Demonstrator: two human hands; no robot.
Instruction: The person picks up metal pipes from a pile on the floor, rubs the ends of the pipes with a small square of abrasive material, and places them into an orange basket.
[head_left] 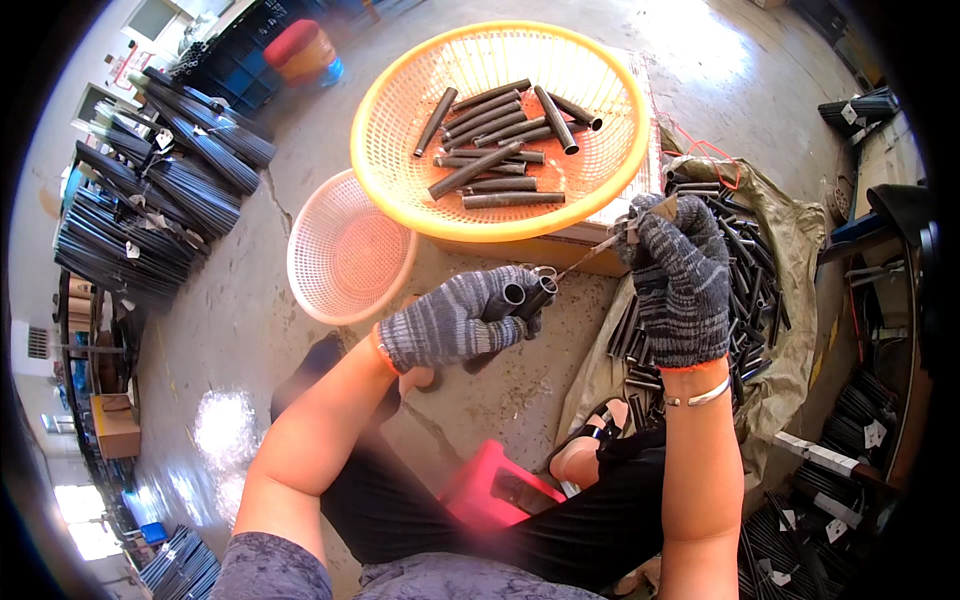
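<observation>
My left hand (pixel 440 318), in a grey striped knit glove, is closed around short black metal tubes (pixel 505 301), with their open ends facing right. My right hand (pixel 682 285), gloved alike, grips a thin, pointed metal tool (pixel 588 258). Its tip is close to the mouth of one held tube; whether it touches cannot be told. Part of the tool's handle is hidden by the fingers. Beyond both hands, a yellow-orange plastic basket (pixel 372 168) holds several similar tubes (pixel 475 172). A heap of short tubes (pixel 752 285) lies beside my right hand on a khaki sheet (pixel 785 385).
Left of the big basket stands a smaller pink basket (pixel 352 245). A pink stool (pixel 485 490) is between my legs. Bundles of long black tubes (pixel 165 180) lie at far left, more bundles (pixel 800 540) at lower right. A cardboard box (pixel 116 428) sits on the left rack.
</observation>
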